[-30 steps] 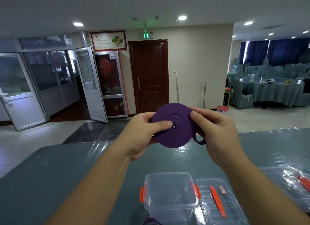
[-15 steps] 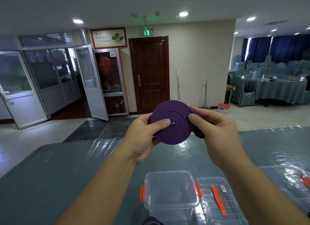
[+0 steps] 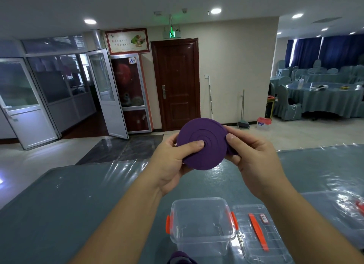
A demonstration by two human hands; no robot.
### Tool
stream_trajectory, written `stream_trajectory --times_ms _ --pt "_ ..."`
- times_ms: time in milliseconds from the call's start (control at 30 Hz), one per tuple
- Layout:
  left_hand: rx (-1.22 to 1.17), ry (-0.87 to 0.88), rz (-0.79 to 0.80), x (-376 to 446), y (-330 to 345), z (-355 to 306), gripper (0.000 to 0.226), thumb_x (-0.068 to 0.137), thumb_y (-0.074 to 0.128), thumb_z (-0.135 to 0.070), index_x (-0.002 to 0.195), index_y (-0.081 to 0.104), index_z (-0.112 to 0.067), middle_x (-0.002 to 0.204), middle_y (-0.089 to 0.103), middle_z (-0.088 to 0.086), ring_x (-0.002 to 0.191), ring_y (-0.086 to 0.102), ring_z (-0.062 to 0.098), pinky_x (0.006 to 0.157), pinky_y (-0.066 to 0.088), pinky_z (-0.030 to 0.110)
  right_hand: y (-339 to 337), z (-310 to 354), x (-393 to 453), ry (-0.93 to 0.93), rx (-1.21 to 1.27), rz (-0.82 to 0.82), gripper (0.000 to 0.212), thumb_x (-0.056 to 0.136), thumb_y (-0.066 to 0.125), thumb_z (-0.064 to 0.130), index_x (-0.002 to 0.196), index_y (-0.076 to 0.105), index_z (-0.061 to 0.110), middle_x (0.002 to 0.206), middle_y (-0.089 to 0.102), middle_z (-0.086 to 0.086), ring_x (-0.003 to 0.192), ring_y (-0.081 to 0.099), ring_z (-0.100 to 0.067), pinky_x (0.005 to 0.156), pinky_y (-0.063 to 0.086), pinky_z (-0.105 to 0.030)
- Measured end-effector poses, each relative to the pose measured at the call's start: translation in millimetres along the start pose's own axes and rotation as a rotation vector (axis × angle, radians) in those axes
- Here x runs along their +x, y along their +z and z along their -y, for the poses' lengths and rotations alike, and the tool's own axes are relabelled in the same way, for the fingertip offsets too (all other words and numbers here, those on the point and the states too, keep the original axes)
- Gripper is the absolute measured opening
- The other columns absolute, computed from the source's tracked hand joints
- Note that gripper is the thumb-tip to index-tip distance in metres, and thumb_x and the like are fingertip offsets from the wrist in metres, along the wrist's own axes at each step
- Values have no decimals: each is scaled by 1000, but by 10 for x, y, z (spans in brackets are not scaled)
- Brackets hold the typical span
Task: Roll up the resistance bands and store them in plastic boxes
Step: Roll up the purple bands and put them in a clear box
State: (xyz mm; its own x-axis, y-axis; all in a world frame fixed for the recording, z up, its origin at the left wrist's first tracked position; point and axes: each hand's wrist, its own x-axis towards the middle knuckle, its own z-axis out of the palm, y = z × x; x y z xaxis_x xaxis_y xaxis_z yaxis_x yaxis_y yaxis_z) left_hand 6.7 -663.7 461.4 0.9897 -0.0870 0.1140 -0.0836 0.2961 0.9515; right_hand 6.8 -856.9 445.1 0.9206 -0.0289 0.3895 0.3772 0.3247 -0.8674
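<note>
Pinching the coiled purple resistance band [image 3: 202, 143] with left hand [image 3: 173, 161], thumb pressing its centre; gripping the last loose end at the rim with right hand [image 3: 254, 159]; holding it above the counter [image 3: 78, 204]; nearly finishing rolling; storing in the open plastic box [image 3: 201, 224], lid [image 3: 258, 234] beside, remaining.

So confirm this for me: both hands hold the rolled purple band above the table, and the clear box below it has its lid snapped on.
Not quite. Both the left hand and the right hand do hold the rolled purple band above the table, but the clear box is open; its lid lies flat beside it, on its right. The head view shows this.
</note>
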Motion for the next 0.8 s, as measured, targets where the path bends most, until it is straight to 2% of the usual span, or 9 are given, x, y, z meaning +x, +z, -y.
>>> stream_trajectory --times_ms 100,167,267,367,433,600,733,800 --pt "65 35 -32 -3 5 10 70 62 88 -19 130 68 -13 116 79 9 104 77 26 80 63 39 15 -60 -43 9 -1 -37 27 98 62 8 123 72 9 110 80 -10 105 77 -28 88 63 -40" --pt "27 58 -62 -10 54 47 68 64 86 -18 129 68 -12 114 79 8 102 78 24 81 63 39 42 -88 -75 -21 32 -96 21 98 63 7 116 74 10 105 81 -10 100 78 -27 82 64 -35" --pt "-59 68 -104 -25 157 141 54 73 83 -14 125 69 -13 112 80 7 100 78 22 78 63 36 69 -146 -127 -55 87 -178 20 100 62 9 112 76 14 105 81 -9 99 79 -25 77 64 -28" --pt "-137 53 -146 -5 208 223 40 85 78 -5 124 70 -11 113 80 9 102 77 23 76 63 34 89 -226 -190 -28 109 -175 24 104 56 16 118 75 20 112 80 -6 103 78 -23 80 64 -31" --pt "-161 30 -169 5 231 292 40 87 77 -5 126 70 -11 115 79 10 104 77 24 76 63 34 85 -262 -221 -8 126 -170 26 105 54 13 121 73 19 114 80 -5 103 78 -23 82 64 -31" --pt "-231 -11 -235 31 311 524 44 86 78 -5 128 68 -9 117 78 12 104 77 26 74 63 34 -30 -381 -251 47 151 -263 18 101 62 10 116 71 11 104 81 -7 99 78 -30 77 65 -33" --pt "-258 -78 -292 82 383 761 43 87 78 -3 128 66 -7 114 78 14 104 77 29 77 63 36 -127 -513 -321 177 197 -219 33 97 67 4 129 69 14 110 80 -9 101 78 -28 80 66 -39" --pt "-253 -142 -307 110 402 893 43 87 78 -2 128 65 -7 115 78 15 104 77 31 80 64 39 -225 -600 -353 235 219 -214 36 96 67 0 129 68 14 110 80 -10 102 78 -28 80 66 -38"
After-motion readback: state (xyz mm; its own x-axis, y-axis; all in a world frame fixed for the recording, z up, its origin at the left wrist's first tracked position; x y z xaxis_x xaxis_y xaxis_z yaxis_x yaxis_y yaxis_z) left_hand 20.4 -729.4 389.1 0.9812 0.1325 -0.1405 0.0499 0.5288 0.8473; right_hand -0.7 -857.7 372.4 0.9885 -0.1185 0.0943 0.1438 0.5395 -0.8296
